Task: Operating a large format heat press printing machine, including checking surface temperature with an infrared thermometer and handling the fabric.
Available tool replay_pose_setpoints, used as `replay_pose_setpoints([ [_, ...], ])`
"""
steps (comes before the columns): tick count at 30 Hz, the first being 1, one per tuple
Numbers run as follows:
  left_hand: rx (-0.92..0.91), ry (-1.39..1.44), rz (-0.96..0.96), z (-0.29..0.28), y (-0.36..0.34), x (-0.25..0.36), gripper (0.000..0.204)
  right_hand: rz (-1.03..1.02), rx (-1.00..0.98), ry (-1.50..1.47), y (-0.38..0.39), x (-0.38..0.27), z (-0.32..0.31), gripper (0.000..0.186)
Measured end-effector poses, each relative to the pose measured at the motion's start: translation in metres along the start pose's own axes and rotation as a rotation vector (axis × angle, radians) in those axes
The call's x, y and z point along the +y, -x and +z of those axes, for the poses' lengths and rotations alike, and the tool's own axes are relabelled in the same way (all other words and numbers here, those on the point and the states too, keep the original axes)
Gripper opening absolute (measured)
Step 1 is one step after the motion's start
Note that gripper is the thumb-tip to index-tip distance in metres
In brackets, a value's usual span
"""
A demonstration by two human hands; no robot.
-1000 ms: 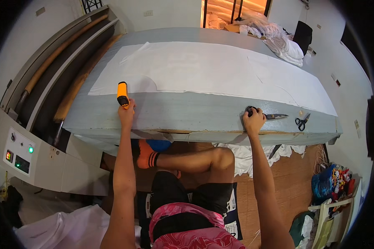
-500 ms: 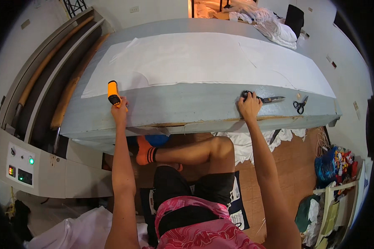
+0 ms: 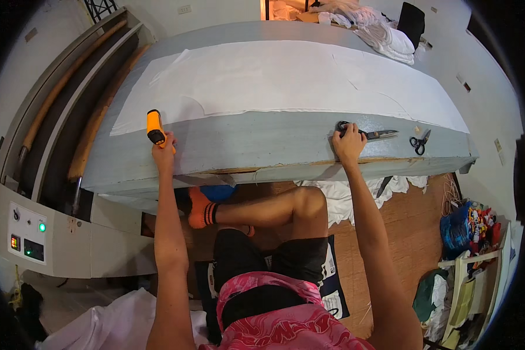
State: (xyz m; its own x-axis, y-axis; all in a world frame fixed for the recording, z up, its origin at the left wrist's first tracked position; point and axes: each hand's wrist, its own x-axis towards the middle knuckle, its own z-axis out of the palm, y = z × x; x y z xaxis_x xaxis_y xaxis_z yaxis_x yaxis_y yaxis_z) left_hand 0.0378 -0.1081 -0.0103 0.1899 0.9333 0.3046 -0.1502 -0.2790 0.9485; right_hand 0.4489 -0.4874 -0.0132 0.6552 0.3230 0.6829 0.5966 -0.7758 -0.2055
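My left hand [image 3: 164, 153] is closed round the grip of a yellow and black pistol-shaped infrared thermometer [image 3: 155, 127]. It is held over the near left part of the grey table [image 3: 245, 137], by the edge of a wide sheet of white fabric or paper [image 3: 262, 76]. On the right, my right hand [image 3: 350, 144] grips the black handles of large fabric shears [image 3: 382, 135], their blades pointing right along the tabletop. Just past the blade tips lies a smaller pair of black scissors [image 3: 419, 143], which no hand touches.
A large roller machine [image 3: 70, 233] with lit controls stands along the left. Folded white cloth [image 3: 391, 44] is piled at the table's far right. White cloth [image 3: 338, 207] lies under the near edge, and a shelf [image 3: 484, 262] with a blue bundle [image 3: 456, 230] stands at right.
The whole view has shifted slightly, so the scene sits a little higher and to the left. Both hands keep their holds on the thermometer and the shears.
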Motion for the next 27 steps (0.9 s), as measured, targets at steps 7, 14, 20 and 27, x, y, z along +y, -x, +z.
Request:
replay_pose_setpoints([
  [7, -0.007, 0.051, -0.004, 0.0, 0.0, 0.001, 0.017, 0.037, -0.023, -0.049, 0.0, -0.005, -0.007, 0.033],
  [14, -0.005, 0.039, 0.001, 0.001, 0.001, 0.0, 0.017, 0.056, -0.036, -0.045, 0.001, -0.001, -0.004, 0.035],
  [20, -0.014, 0.034, -0.003, 0.005, 0.005, 0.003, 0.015, 0.041, -0.073, -0.041, 0.0, 0.004, -0.005, 0.037],
  [27, 0.014, 0.028, 0.005, -0.001, 0.005, -0.004, 0.015, -0.013, -0.033, -0.104, 0.001, 0.002, -0.001, 0.033],
])
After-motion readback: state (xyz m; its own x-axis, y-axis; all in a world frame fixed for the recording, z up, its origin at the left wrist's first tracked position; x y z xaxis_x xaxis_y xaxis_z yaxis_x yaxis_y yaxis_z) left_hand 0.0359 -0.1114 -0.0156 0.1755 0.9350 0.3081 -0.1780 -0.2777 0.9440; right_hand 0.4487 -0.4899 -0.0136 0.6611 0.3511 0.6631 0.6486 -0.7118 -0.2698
